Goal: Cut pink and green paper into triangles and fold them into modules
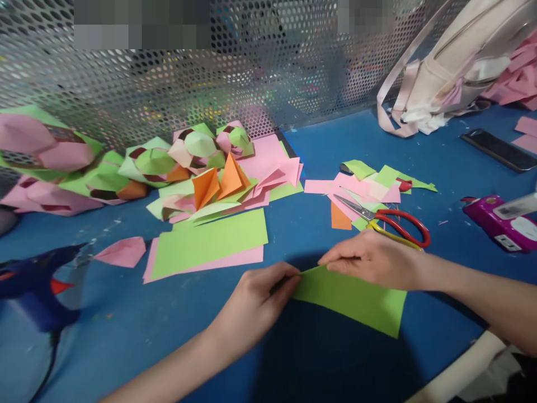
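A green sheet of paper (356, 305) is held up a little over the blue table. My left hand (266, 291) pinches its left end between thumb and fingers. Along the top edge, my right hand (369, 260) grips the same sheet with its fingertips, the palm covering part of it. Just beyond the right hand lie scissors (403, 226) with red and yellow handles. To the left rests a flat stack of paper, a green sheet (210, 243) over a pink sheet (247, 256).
A blue glue gun (39, 291) and pink folded piece (123, 252) lie left. Folded paper shapes (155, 159) line the metal mesh (293, 73). Paper scraps (369, 187) sit behind the scissors. A phone (499, 148), purple power strip (503, 224) and pale bag (448, 67) are right.
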Demonstrator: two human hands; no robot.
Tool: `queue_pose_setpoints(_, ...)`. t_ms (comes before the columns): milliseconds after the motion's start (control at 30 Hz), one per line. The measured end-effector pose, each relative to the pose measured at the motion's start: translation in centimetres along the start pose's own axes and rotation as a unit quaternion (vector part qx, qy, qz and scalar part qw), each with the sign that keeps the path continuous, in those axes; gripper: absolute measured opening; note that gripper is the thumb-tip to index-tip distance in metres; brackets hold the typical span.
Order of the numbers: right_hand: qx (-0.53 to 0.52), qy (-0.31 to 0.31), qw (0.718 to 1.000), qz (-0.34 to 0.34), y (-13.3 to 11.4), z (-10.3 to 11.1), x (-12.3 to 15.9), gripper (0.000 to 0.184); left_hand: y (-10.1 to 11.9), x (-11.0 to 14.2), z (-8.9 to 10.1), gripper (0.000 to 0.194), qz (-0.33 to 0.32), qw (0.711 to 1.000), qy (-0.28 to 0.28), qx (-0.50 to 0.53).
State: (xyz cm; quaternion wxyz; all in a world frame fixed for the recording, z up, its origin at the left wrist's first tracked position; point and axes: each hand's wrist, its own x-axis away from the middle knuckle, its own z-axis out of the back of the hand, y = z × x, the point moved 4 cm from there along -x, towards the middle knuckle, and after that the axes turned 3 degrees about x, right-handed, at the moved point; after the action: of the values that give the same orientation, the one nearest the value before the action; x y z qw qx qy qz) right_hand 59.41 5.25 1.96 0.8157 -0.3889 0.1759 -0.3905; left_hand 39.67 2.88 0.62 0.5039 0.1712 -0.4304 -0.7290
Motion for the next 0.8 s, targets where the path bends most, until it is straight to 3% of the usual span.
queue_pose_setpoints(200,0.015,-0.006,0.999,-0.038,0.6,1.4,-0.4,0.025,-0.3,-0.1,-0.1,0.028,0.074,0.990,-0.054,0.110)
queue_pose_setpoints(300,0.106,0.050,0.993,0.019,0.6,2.3,-1.1,0.023,-0.2,-0.2,-0.4,0.030,0.098,0.974,-0.091,0.184)
queue_pose_setpoints(400,0.266,0.182,0.936,0.144,-0.5,3.5,-1.5,0.020,-0.6,-0.5,-0.3,0.030,0.116,0.957,-0.059,0.260)
queue_pose_setpoints(500,0.370,0.258,0.873,0.184,-0.9,4.6,-0.8,0.024,-1.5,-0.8,-0.2,0.030,0.123,0.935,0.010,0.334)
queue_pose_setpoints(600,0.428,0.232,0.862,0.141,0.7,5.5,1.1,0.025,-2.3,-0.9,-0.3,0.035,0.142,0.912,0.033,0.383)
queue_pose_setpoints(733,0.486,0.115,0.866,-0.012,4.6,5.6,4.3,0.027,-2.4,-1.0,-0.3,0.041,0.160,0.897,0.038,0.411)
queue_pose_setpoints(800,0.475,0.093,0.875,-0.031,5.4,5.2,5.4,0.031,-2.1,-1.1,0.0,0.041,0.167,0.895,0.034,0.413)
